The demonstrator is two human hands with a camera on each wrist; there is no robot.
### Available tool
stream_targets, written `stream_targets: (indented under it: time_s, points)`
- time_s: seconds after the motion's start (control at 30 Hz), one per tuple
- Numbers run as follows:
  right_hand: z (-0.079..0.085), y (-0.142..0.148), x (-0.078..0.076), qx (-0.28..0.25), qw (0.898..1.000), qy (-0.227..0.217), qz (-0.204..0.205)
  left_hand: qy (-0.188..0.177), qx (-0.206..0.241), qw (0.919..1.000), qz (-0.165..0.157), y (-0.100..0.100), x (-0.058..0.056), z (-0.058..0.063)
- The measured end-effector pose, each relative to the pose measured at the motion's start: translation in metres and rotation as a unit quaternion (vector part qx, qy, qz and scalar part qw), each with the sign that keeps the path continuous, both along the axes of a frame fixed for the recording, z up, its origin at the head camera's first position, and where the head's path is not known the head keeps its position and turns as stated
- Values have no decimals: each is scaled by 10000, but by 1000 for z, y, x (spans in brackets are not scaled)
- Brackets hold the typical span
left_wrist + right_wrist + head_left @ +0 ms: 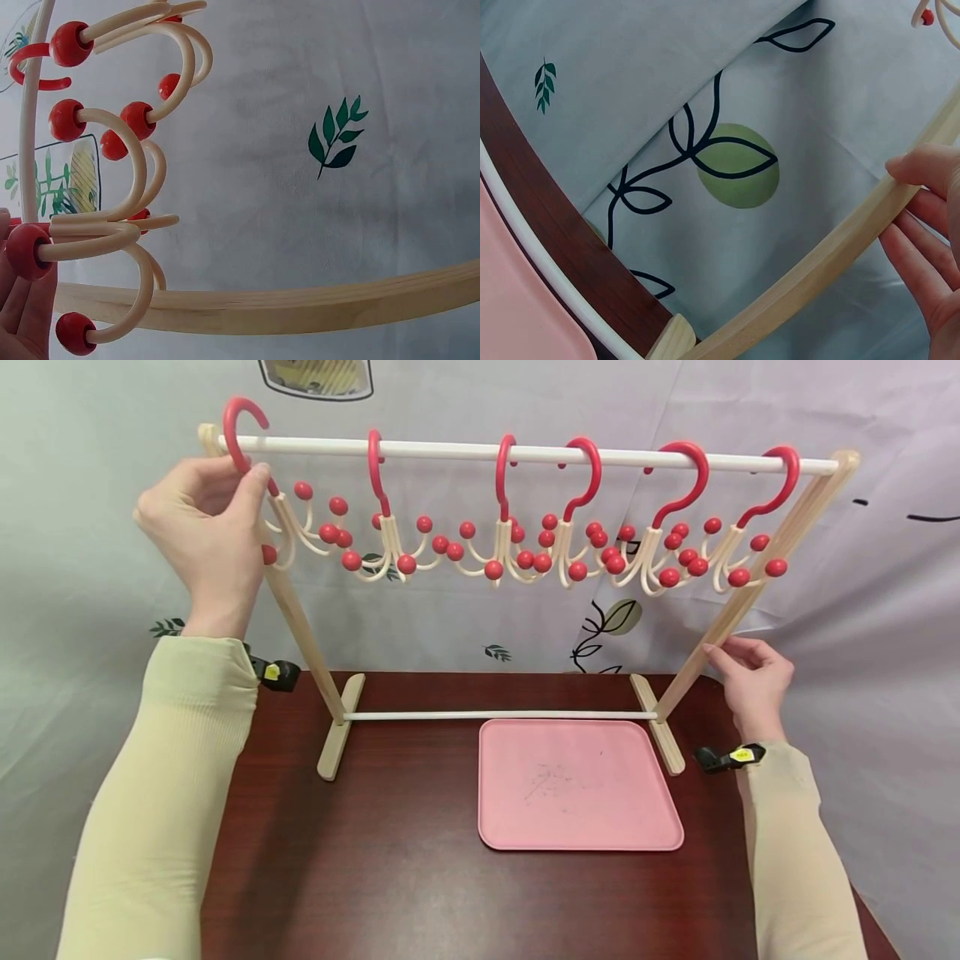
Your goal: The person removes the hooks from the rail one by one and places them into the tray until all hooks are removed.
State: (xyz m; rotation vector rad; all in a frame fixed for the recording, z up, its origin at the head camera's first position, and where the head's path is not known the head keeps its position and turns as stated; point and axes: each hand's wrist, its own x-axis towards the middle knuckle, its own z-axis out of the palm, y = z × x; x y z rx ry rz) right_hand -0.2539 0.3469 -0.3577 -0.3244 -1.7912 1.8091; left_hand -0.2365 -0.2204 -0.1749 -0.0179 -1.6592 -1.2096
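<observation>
Pink tray (581, 785) being borne by bench (360, 860), hanger (233, 450) being pinched by left grip (213, 527), five more hangers (503, 539) being carried by rod (450, 448), post (733, 614) being held by right grip (753, 681).

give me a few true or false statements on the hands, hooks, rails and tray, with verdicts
1. The left hand pinches the leftmost red hook. True.
2. Both hands hold a hook. False: the right hand grips the right wooden upright.
3. Six red hooks show in the head view. True.
4. Every rail is red. False: the upper rail and the lower rail are white.
5. The pink tray lies on the table. True.
6. The balls on the hangers are green. False: the balls are red.
</observation>
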Motion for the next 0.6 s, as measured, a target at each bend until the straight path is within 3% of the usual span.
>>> stream_targets:
  time_s: [0.3, 0.6]
  points:
    - [-1, 0, 0, -41, 10000, 56, 0, 196, 227, 9995, -80, 3, 6, 4]
    - [-1, 0, 0, -44, 10000, 51, 5, 431, 355, 9982, -236, 0, 10, -1]
